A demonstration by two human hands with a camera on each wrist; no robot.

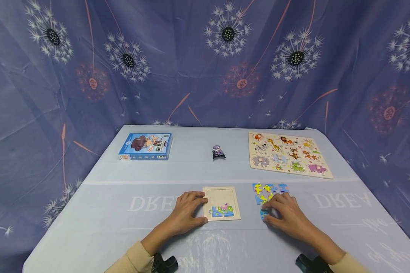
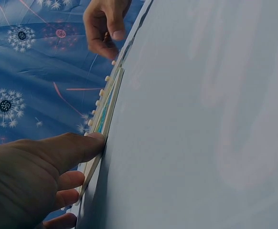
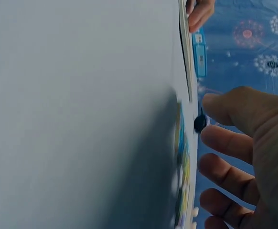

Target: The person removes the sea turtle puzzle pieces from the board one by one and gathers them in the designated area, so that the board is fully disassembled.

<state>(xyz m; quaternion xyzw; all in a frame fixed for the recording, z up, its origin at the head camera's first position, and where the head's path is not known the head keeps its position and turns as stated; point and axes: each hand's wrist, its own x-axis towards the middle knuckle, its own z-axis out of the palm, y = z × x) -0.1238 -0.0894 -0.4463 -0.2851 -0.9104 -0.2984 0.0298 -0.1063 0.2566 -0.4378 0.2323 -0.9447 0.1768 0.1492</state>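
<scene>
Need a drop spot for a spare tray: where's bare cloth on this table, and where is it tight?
Free: the near-left cloth beside the left hand, below the blue box; the strip between that box and the small figure. Crowded: the gap between the puzzle frame and the loose pieces under the right hand; the animal board fills the far right.

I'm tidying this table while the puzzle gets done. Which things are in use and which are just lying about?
In use: small puzzle tray, steadied by the left hand; loose puzzle pieces, under the right hand.

Lying about: blue box, small figurine, animal peg board.
</scene>
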